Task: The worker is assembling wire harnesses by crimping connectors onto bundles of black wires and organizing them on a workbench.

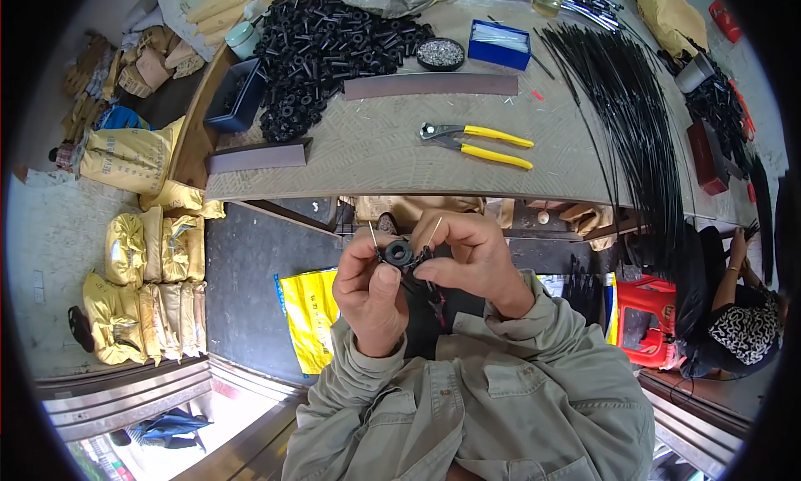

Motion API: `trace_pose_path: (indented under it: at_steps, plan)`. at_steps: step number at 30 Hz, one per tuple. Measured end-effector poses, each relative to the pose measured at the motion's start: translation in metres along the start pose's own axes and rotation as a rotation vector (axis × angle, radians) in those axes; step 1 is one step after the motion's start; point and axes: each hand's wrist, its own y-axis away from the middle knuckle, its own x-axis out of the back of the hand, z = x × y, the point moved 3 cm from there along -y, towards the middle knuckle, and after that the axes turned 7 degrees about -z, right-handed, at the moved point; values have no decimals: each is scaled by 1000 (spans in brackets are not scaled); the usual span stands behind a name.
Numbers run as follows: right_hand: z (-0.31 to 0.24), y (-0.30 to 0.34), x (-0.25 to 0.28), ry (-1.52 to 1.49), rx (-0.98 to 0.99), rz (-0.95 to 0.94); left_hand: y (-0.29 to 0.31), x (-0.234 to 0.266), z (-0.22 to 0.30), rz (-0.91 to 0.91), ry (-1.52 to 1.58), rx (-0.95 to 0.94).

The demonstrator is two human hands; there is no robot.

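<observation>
In front of my chest, below the bench's near edge, both hands hold a small black ring-shaped part. My left hand pinches its left side between thumb and fingers. My right hand is closed on dark pieces at its right side. One thin pale pin sticks up by the left fingers, and another pale pin rises by the right fingers. Dark strands hang below the ring. The fingers partly hide how these pieces join. Yellow-handled pincers lie on the bench, apart from my hands.
The bench carries a heap of black ring-ended parts, a blue box of pale sticks, a dish of small bits and long black rods. A red stool and another person are at right.
</observation>
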Motion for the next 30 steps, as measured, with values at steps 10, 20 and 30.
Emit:
trace_pose_path:
  at_steps: [10,20,30]
  plan:
    - [-4,-4,-32,212,38,-43,14,18,23,-26,-17,83]
    - [-3,-6,-39,90,49,-317,27,36,32,-214,-20,119]
    - [-10,-15,-38,352,-246,-460,33,41,30,-159,-30,127]
